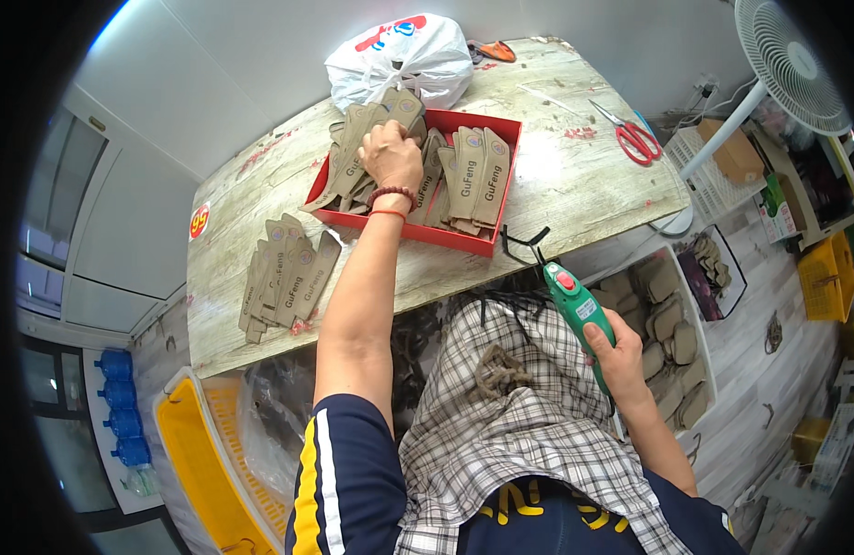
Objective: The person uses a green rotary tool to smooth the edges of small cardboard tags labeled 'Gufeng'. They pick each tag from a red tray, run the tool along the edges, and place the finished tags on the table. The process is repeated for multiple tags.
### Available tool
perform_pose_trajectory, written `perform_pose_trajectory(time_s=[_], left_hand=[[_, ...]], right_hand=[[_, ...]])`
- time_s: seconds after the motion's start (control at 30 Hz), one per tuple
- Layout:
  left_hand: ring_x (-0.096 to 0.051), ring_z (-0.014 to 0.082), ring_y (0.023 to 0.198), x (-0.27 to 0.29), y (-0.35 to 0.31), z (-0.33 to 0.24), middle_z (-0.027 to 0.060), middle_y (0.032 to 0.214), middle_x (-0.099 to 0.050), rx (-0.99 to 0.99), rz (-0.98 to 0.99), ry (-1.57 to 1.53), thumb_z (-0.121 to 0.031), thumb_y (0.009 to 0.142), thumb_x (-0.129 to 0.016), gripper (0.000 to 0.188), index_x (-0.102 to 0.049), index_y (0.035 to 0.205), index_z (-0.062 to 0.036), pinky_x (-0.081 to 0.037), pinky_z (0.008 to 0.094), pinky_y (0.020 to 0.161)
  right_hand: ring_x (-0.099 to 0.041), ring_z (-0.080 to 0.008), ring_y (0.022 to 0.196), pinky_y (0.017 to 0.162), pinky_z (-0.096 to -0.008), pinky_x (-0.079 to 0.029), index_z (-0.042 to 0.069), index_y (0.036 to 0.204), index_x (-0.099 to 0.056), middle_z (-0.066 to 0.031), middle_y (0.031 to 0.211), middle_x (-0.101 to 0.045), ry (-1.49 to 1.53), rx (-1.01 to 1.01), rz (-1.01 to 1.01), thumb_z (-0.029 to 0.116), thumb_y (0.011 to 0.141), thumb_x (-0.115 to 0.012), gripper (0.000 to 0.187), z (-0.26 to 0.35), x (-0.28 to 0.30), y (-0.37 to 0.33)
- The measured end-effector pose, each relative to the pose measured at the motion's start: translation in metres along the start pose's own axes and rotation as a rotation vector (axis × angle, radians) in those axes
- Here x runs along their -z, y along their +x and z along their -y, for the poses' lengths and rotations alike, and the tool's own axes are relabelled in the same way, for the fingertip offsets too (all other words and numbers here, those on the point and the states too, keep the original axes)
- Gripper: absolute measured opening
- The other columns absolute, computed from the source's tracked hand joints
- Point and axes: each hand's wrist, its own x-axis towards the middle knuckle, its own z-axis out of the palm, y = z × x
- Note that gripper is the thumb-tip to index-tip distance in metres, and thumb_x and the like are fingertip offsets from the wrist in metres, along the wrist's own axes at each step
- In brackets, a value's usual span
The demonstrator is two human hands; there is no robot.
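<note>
My left hand (390, 157) reaches over the red box (427, 242), its fingers curled on tan, boot-shaped fabric pieces (404, 106) at the far side. The fingertips are partly hidden, so how many pieces they grip is unclear. More tan pieces (482, 180) with dark lettering stand packed in the box's right half. To the right of the table's front edge, my right hand (617, 347) is wrapped round a green handheld electric tool (570, 301) with a red button. The tool's dark forked tip points toward the box. A fanned stack of similar pieces (288, 277) lies on the table's left.
On the table (556, 166) are a tied white plastic bag (408, 60) and red-handled scissors (635, 143). A bin of tan pieces (677, 342) stands below right. A yellow crate (196, 453) is at lower left. A fan (797, 60) stands far right. Checkered cloth (501, 398) covers my lap.
</note>
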Motion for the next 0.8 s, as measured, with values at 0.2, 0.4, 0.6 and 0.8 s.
perform_pose_trajectory(time_s=[0.2,0.4,0.6,0.8], left_hand=[[-0.060,0.0087,0.066,0.061,-0.043,-0.066,0.0038,0.083,-0.069,0.439,-0.060,-1.325,0.000,0.087,-0.066,0.005,-0.068,0.090,0.0043,-0.049,0.0215,0.060],[-0.065,0.0115,0.071,0.080,-0.130,-0.113,0.0048,0.087,-0.069,0.803,0.094,-1.638,-0.008,0.089,-0.068,0.012,-0.063,0.096,0.0000,-0.053,0.0231,0.061],[-0.062,0.0100,0.068,0.070,-0.169,-0.138,0.0045,0.083,-0.068,0.907,0.157,-1.658,-0.008,0.089,-0.068,0.011,-0.064,0.096,-0.0012,-0.052,0.0226,0.061],[-0.064,0.0108,0.071,0.074,-0.181,-0.150,0.0052,0.084,-0.069,0.968,0.203,-1.690,-0.007,0.089,-0.068,0.010,-0.064,0.095,-0.0010,-0.052,0.0227,0.063]], right_hand=[[-0.050,-0.0052,0.059,0.052,-0.0238,-0.041,-0.001,0.114,-0.061,0.0006,0.071,-0.056,0.012,0.065,-0.022,0.033,0.092,-0.065,0.041,0.023,-0.009,0.007],[-0.049,-0.0064,0.063,0.056,-0.0251,-0.043,-0.001,0.114,-0.061,0.0005,0.072,-0.058,0.005,0.115,-0.049,0.033,0.092,-0.067,0.041,0.030,-0.013,0.005],[-0.046,-0.0047,0.058,0.052,-0.0233,-0.040,-0.002,0.114,-0.062,0.0007,0.070,-0.056,0.012,0.062,-0.079,0.035,0.091,-0.067,0.043,0.021,-0.004,-0.007],[-0.048,-0.0054,0.056,0.051,-0.0234,-0.040,-0.002,0.112,-0.062,0.0004,0.068,-0.055,0.044,0.050,-0.083,0.038,0.091,-0.066,0.045,0.020,0.002,-0.010]])
